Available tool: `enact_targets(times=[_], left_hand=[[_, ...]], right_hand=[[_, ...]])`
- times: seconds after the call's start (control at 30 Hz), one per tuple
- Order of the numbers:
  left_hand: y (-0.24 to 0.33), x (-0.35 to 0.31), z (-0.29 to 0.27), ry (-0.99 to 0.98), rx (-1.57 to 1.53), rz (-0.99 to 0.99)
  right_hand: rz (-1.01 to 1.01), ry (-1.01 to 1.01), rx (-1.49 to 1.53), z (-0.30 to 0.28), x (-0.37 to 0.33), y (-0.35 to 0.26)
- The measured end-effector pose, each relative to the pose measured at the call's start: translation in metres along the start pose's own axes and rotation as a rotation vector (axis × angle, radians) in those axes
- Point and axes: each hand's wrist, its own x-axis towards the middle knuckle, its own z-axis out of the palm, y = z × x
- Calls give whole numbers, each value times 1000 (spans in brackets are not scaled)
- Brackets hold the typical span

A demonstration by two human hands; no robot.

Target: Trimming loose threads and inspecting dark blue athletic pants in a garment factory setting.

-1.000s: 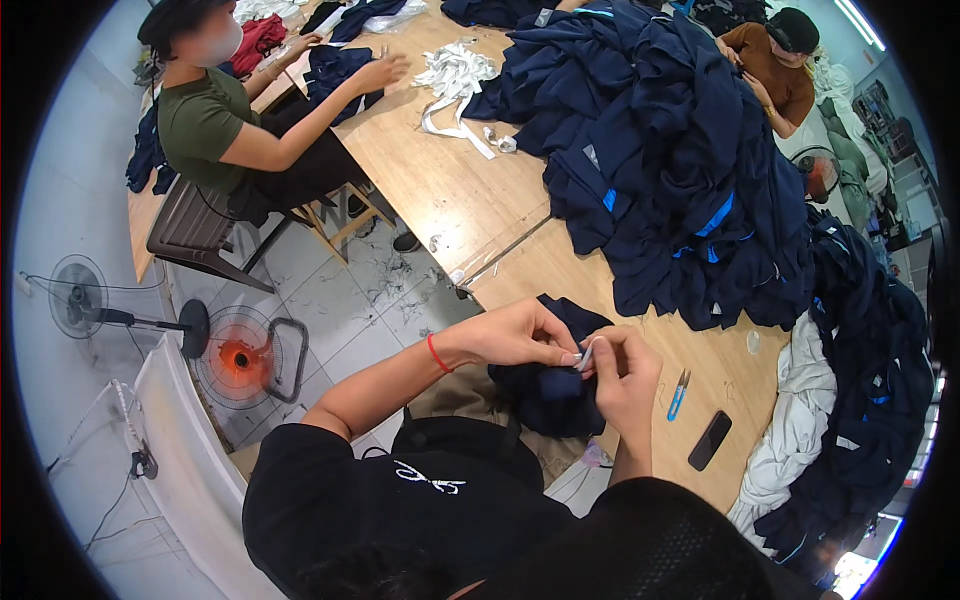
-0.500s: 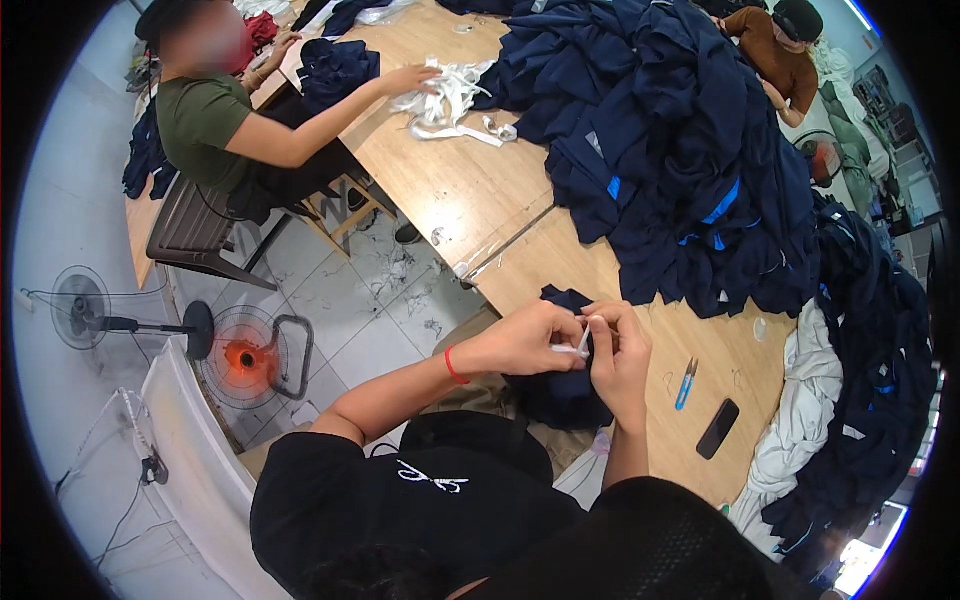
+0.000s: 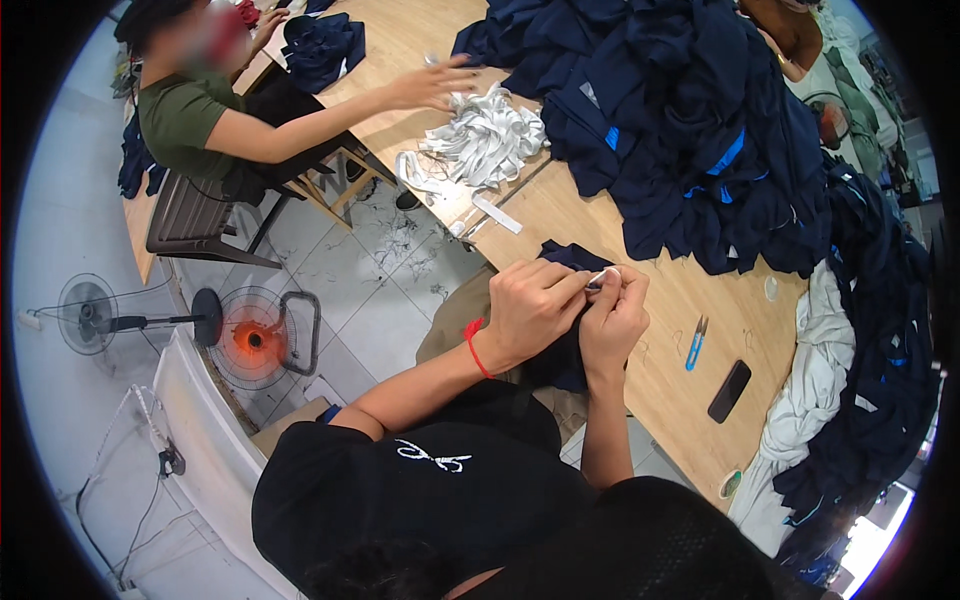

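My left hand [image 3: 535, 308] and my right hand [image 3: 612, 318] meet in front of me at the table edge, fingers closed. Between their fingertips they pinch a small white fabric strip [image 3: 606, 273], mostly hidden by the fingers. Below and behind the hands hangs a navy cloth garment [image 3: 567, 254], partly covered by them. A red string bracelet [image 3: 478, 348] circles my left wrist. Right of my right hand, blue thread snips [image 3: 696, 345] lie on the table, with a black phone [image 3: 730, 391] nearby.
A pile of white strips [image 3: 490, 140] lies on the wooden table [image 3: 590, 218], beside a co-worker's outstretched hand [image 3: 430, 88]. A large heap of navy garments [image 3: 700, 130] covers the far side. White cloth [image 3: 810, 390] drapes the right edge. Floor fans [image 3: 255, 338] stand at left.
The co-worker's hand is now raised and spread, and the white strip pile has spread nearer to me. My hands have drawn closer together; less of the white strip shows between them.
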Motion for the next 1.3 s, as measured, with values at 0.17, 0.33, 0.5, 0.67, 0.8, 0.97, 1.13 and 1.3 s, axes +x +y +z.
enact_targets(times=[0.17,0.33,0.5,0.67,0.8,0.97,1.13,1.3], left_hand=[[-12,-14,13,98,-88,165],[-22,-8,8,9,-79,64],[-47,-5,7,-231,-1478,-1314],[-39,-1,-5,-368,-1365,-1107],[-28,-3,-7,-386,-1123,-987],[-46,5,-18,-356,-297,-385],[-108,4,1,-439,-61,-214],[-209,14,42,-418,706,-44]], right_hand=[[169,-23,157,-8,9,6],[299,-100,310,-7,6,11],[58,-231,216,-10,-7,5],[-36,-223,185,-23,7,-4],[-269,-143,27,-16,9,8],[-381,-156,-243,-23,10,23],[-152,-258,-215,-10,-2,54],[-80,-407,-322,-19,-9,57]])
